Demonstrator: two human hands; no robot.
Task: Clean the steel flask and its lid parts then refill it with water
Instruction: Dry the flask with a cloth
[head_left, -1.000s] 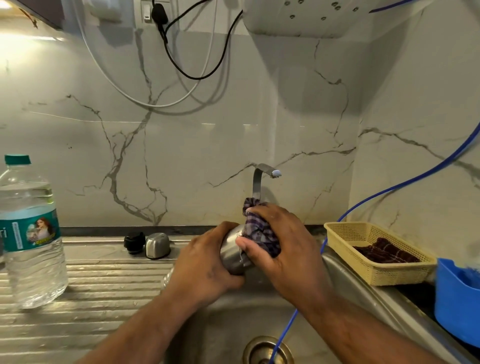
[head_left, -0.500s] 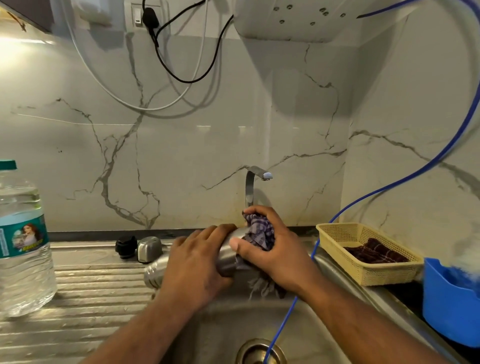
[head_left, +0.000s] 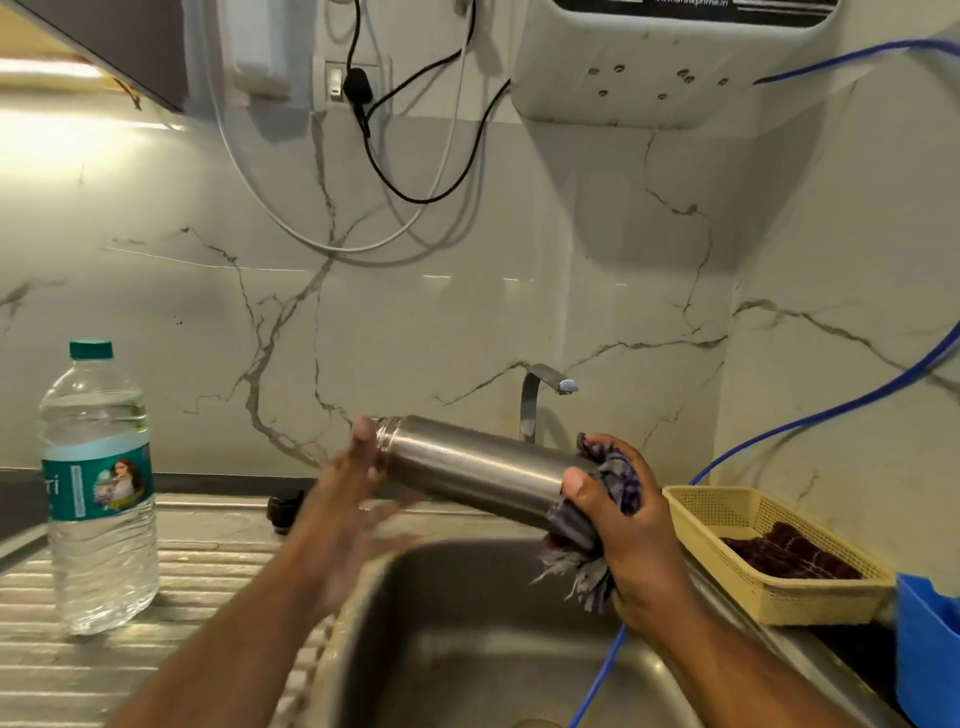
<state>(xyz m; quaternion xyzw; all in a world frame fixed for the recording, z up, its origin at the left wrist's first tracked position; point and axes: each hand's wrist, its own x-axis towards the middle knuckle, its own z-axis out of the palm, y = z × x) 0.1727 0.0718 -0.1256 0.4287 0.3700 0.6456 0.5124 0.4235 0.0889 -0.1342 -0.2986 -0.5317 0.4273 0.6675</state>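
While right hand fingers clasp flask through cloth | left hand released it, fingers spread (blurred)

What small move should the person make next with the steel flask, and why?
Probably close the left hand round the steel flask near its open mouth. The flask is sideways over the sink, gripped only at its base through the checked cloth by the right hand; the left grips nothing.

I see a yellow basket at lower right holding a dark folded cloth, with a blue container just beside it. A blue hose crosses the marble wall, and a black cable hangs at upper centre.
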